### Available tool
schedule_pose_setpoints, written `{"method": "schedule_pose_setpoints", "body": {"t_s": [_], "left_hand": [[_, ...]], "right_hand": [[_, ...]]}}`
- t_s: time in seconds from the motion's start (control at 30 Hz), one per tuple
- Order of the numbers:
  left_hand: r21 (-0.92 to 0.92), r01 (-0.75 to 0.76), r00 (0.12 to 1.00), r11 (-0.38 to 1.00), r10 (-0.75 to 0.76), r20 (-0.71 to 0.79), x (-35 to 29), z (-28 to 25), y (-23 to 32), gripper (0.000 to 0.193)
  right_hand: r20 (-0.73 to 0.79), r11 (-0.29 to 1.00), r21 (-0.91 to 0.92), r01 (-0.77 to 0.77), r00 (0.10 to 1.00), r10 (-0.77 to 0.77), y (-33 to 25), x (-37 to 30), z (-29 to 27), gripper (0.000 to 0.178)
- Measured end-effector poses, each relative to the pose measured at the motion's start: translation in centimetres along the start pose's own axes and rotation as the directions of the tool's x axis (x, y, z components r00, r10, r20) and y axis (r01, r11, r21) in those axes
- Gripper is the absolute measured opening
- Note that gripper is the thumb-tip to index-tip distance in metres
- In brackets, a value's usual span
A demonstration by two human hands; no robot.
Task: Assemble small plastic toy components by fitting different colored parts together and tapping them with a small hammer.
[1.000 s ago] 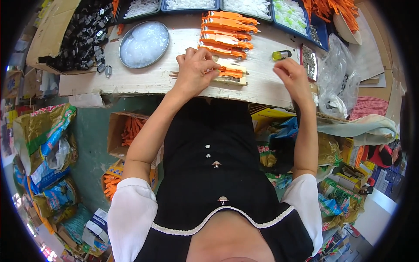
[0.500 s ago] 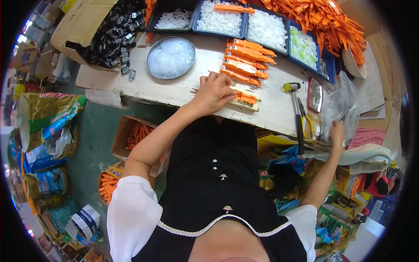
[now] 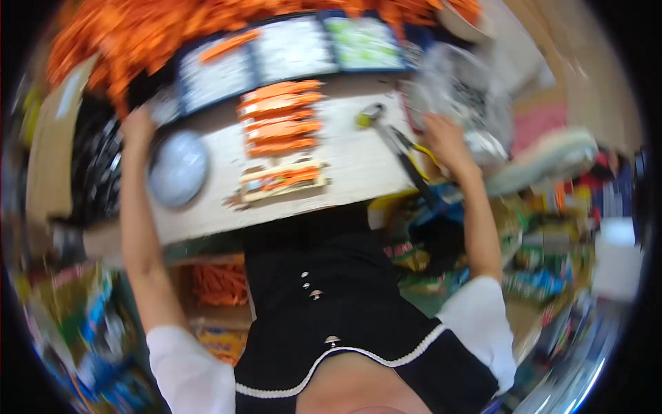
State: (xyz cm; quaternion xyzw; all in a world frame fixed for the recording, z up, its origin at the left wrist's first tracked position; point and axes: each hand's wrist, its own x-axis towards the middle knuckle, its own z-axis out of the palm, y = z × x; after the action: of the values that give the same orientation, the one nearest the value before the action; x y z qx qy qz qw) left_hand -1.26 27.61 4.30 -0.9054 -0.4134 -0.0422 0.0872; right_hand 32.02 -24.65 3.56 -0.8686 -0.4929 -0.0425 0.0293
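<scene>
Of two hands, we place the left hand point(image 3: 138, 125) beside the orange pile point(image 3: 186, 24), the right hand point(image 3: 447, 141) beside one clear bag point(image 3: 472, 100); blur: we cannot tell whether either pinches. On the worktop point(image 3: 352, 176) we count one orange piece point(image 3: 283, 180) in one cream fixture point(image 3: 318, 178), one hammer point(image 3: 409, 167), one pliers point(image 3: 422, 150).

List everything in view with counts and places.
Table: one, whitish, centre
Orange pile: one, orange, back
Trays: at least three, dark, back
Orange pieces: several, orange, middle row
Block: one, cream, table's front
Dish: one, whitish, table's left
Hammer: one, yellow-black, table's right
Pliers: one, yellow-handled, beside hammer
Plastic bag: one, clear, right
Carton: one, brown, left
Black parts: many, black, in carton
Box: one, brown, below table
Left hand: one, near orange pile
Right hand: one, near pliers
</scene>
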Motion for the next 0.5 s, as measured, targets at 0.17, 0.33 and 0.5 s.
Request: {"method": "schedule_pose_setpoints", "body": {"t_s": [0.17,0.33,0.5], "left_hand": [[-0.126,0.081,0.989,0.989,-0.064,0.135,1.9,-1.4,0.9,0.021],[-0.112,0.004,0.989,0.994,0.013,0.147,2.1,-1.2,1.6,0.018],[-0.124,-0.030,0.985,0.992,0.050,0.166,2.2,-0.2,-0.2,0.021]], "right_hand": [[-0.227,0.972,0.235,0.011,0.973,0.044,2.2,-0.7,-0.4,0.026],[-0.138,0.827,0.352,-0.438,0.850,0.509,6.5,0.4,-4.4,0.018],[0.007,0.868,0.034,-0.496,0.868,0.496,10.6,4.2,0.4,0.019]]}}
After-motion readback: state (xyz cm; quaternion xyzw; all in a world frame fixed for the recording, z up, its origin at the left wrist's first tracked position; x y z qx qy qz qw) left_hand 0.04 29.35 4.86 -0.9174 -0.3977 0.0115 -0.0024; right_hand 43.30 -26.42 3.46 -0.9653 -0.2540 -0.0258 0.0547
